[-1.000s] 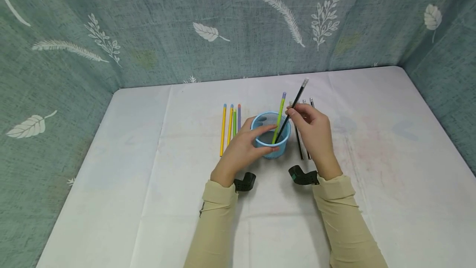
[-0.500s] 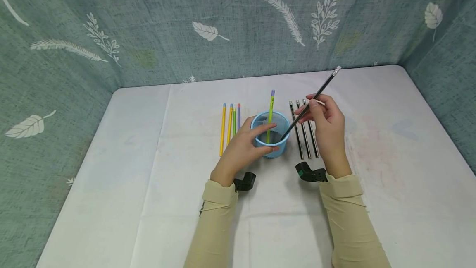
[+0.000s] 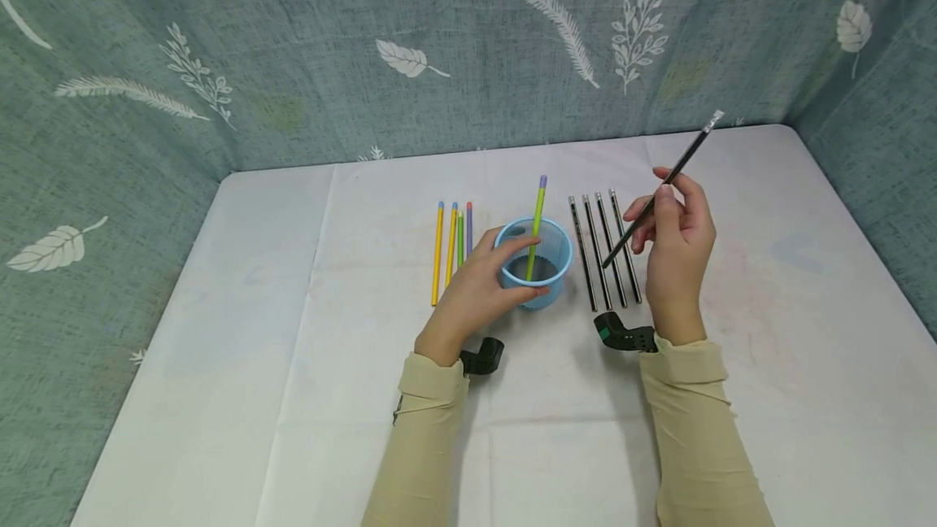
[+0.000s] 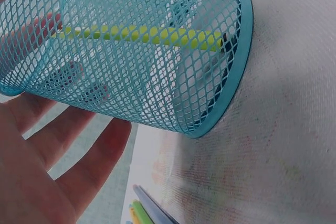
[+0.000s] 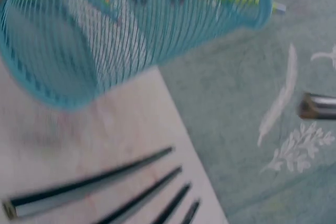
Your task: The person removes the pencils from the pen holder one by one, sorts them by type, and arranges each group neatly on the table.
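My left hand (image 3: 479,291) grips the light blue mesh pencil cup (image 3: 554,291) by its rim, fingers and thumb to either side. Inside the cup leans one yellow-green pencil (image 3: 538,206) with a purple end; the mesh lets it show in the left wrist view. A black pencil (image 3: 691,153) with a silver and white end is pinched in my right hand (image 3: 681,267), off the table and slanting up to the right. Its lower end hangs over a row of several black pencils (image 3: 582,250) beside the cup. In the right wrist view only that end shows, blurred.
Left of the cup lie two yellow pencils (image 3: 438,254), a green pencil (image 3: 460,241) and a purple pencil (image 3: 470,226), partly behind my left hand. A white cloth (image 3: 351,364) covers the table. A leaf-patterned curtain (image 3: 468,112) hangs along the back and sides.
My right hand has drawn the black pencil out of the cup and moved right, over the black row. The yellow-green pencil's lean has shifted. My left hand stays on the cup.
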A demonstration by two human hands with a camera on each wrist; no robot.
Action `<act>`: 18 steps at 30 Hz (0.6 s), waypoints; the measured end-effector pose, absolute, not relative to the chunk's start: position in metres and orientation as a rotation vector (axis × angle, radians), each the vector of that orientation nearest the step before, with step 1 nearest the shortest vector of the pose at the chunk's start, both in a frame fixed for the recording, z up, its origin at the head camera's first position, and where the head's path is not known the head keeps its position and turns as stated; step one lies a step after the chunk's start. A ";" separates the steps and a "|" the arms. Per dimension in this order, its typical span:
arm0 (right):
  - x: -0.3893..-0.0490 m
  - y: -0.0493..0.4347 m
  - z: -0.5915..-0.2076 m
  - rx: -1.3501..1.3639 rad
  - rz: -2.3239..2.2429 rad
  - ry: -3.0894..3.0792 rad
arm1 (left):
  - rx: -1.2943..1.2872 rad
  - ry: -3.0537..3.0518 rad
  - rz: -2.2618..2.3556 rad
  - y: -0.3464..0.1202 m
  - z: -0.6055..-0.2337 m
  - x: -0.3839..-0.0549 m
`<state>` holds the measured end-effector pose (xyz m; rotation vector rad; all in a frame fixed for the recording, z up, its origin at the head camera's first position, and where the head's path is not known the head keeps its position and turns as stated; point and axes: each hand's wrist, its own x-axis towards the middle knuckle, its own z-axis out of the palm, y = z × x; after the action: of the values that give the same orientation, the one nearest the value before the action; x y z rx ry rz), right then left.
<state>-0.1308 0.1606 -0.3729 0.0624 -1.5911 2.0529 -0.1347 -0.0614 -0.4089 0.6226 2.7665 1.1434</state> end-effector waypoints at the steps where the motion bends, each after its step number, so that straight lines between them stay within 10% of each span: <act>1: -0.130 0.162 -0.372 0.045 2.029 -1.612 | 0.626 2.770 1.140 -0.061 -0.409 -0.135; 18: -0.143 0.195 -0.411 -0.476 1.531 -2.332 | 0.626 2.767 1.143 -0.061 -0.409 -0.136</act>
<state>-0.1428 0.1953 -0.4114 -0.4763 -2.3323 1.5307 -0.1359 -0.0610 -0.4095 0.6263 2.7669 1.1430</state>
